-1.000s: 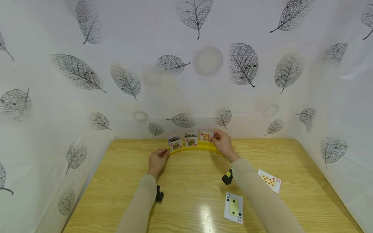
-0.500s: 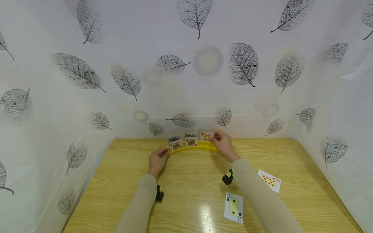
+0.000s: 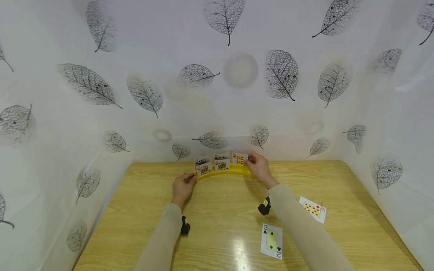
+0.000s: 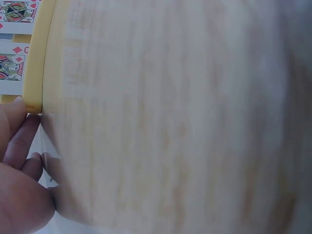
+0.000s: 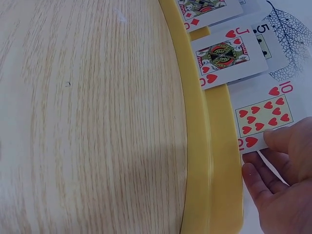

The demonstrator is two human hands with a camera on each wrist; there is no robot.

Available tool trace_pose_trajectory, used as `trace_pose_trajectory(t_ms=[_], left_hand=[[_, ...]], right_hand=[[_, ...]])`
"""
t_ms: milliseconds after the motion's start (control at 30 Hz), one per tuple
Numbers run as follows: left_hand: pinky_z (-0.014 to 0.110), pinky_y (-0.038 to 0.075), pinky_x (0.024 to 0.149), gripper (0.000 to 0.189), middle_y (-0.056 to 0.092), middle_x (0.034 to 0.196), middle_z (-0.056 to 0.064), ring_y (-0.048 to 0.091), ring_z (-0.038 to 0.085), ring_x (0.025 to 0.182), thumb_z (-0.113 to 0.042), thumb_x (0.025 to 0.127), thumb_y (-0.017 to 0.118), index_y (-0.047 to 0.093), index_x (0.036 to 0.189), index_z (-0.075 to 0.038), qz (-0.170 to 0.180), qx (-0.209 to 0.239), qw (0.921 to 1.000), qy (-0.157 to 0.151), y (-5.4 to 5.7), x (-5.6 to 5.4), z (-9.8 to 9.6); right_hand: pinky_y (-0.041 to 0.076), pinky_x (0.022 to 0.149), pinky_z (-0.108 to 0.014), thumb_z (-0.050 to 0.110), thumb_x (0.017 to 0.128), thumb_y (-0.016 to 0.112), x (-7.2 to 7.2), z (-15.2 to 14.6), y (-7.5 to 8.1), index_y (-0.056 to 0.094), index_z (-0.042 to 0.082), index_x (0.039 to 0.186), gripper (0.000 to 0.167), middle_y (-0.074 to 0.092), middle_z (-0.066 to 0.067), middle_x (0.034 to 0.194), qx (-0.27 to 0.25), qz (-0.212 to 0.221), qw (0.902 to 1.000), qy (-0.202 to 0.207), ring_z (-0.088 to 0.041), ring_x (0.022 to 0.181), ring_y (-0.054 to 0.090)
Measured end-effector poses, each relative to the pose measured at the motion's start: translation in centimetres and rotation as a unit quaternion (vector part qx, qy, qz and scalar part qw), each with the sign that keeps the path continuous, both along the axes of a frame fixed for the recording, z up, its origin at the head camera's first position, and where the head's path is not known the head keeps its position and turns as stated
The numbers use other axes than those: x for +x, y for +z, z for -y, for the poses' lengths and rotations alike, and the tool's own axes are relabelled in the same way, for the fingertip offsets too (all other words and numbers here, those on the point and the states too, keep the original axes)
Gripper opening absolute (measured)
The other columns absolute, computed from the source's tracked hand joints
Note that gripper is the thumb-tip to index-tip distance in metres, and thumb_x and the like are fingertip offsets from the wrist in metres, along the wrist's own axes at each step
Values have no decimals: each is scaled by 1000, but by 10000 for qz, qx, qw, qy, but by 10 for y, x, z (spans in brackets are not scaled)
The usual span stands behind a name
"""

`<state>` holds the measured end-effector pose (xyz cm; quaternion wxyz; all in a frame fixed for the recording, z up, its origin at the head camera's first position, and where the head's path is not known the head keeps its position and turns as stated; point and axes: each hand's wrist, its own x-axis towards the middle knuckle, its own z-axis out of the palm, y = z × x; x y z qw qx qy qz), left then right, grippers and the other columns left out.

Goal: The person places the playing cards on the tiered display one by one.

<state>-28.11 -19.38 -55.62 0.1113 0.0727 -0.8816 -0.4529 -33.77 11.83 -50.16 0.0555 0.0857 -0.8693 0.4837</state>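
A curved yellow card holder (image 3: 234, 170) stands at the back of the table with upright playing cards in it. My left hand (image 3: 183, 188) pinches its left end between thumb and fingers. At the right, my right hand (image 3: 259, 169) pinches the ten of hearts (image 5: 264, 116) by its edge, thumb on the face; the card stands at the holder's rear slot. Left of it, the jack of hearts (image 5: 223, 56) stands in front of a black five (image 5: 263, 44). A face card of diamonds (image 4: 10, 67) sits at the left end, another card behind it.
On the wooden table (image 3: 217, 210) lie a two of spades (image 3: 272, 241) and a ten of diamonds (image 3: 313, 209), both face up, the latter beside my right sleeve. Black wrist cameras (image 3: 264, 206) hang at both wrists. A white leaf-patterned sheet (image 3: 244, 105) rises behind the table and along its sides.
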Motion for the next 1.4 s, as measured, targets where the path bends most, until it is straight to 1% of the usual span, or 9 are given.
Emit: trace_pose_trajectory(t_ms=[200,333,433,633,767,933,1067,1267,1400], left_hand=[[60,44,120,28,72,131,23,56,47,139,-18,102,71,77,122,0,-40,-20,10000,-10,0,0,1],[59,44,120,29,71,133,22,56,46,140,-19,101,72,77,123,-1,-20,-12,10000,8,0,0,1],[59,44,120,29,71,133,22,57,46,139,-20,101,72,77,123,-1,-31,-36,10000,11,0,0,1],[59,45,120,30,71,132,23,57,46,139,-21,101,72,77,123,-2,-41,-12,10000,-4,0,0,0],[58,45,120,29,71,133,23,57,45,140,-21,101,72,77,123,-1,-8,46,10000,-24,-2,0,1],[58,44,120,29,73,131,22,56,46,140,-20,102,72,77,123,-1,-7,56,10000,-33,-3,-1,2],[58,44,121,29,73,129,22,55,46,141,-20,101,72,77,123,-2,12,149,9999,1,-6,-2,4],[57,42,123,30,73,131,21,54,43,144,-22,101,72,77,124,-3,123,241,9996,17,-8,-3,5],[57,42,123,31,72,132,21,53,43,144,-23,101,72,77,125,-4,148,269,9995,6,-7,-4,4]], right_hand=[[64,90,-44,7,102,67,0,1,2,66,-4,112,15,74,-24,112,17,80,10000,10,-36,103,72],[61,101,-50,7,102,67,2,-2,1,63,-6,129,30,71,-27,123,38,93,9999,52,-40,114,70],[58,106,-53,6,102,66,5,-7,2,59,-6,138,39,69,-28,129,7,90,9999,54,-43,120,67],[57,107,-54,9,103,66,18,-16,7,59,-5,137,38,67,-28,132,40,54,10000,74,-43,121,66],[58,106,-53,10,102,67,28,-22,12,59,-6,136,38,67,-28,133,160,-43,9997,170,-43,119,67],[59,103,-56,11,101,70,43,-27,18,59,-8,137,41,67,-30,132,399,-255,9977,476,-44,118,68],[58,104,-56,18,102,71,56,-30,21,61,-5,138,44,67,-27,135,646,-265,9957,607,-42,122,67],[57,106,-57,30,102,72,82,-37,24,61,-2,141,51,68,-23,138,921,-189,9927,761,-41,124,65],[55,107,-59,35,101,73,100,-45,23,61,0,142,56,67,-20,140,1043,-211,9902,908,-42,128,64]])
